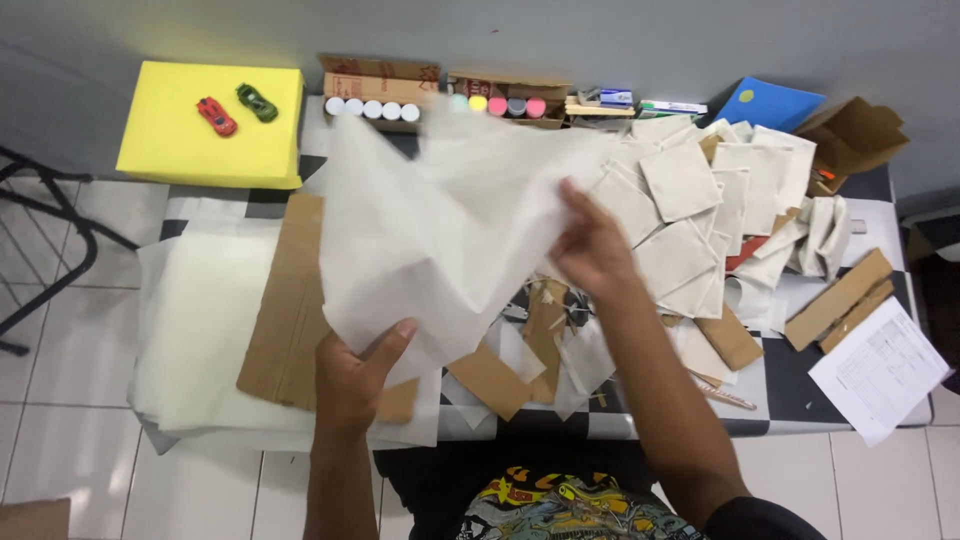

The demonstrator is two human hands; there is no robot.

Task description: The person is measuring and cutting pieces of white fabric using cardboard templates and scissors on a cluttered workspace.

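My left hand (352, 372) and right hand (590, 245) pinch a white sheet (440, 220) at frame centre, over a checkered table (800, 385); white floor tiles (70, 330) lie lower left.

The left hand (355, 375) is raised with its thumb pressed over the lower edge of a white sheet (440, 220). The right hand (590, 245) is stretched forward, fingers closed on the sheet's right edge.

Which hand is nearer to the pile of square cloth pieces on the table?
The right hand: it holds the white sheet right beside the cloth pile. The left hand grips the sheet's lower edge, well off toward the cardboard.
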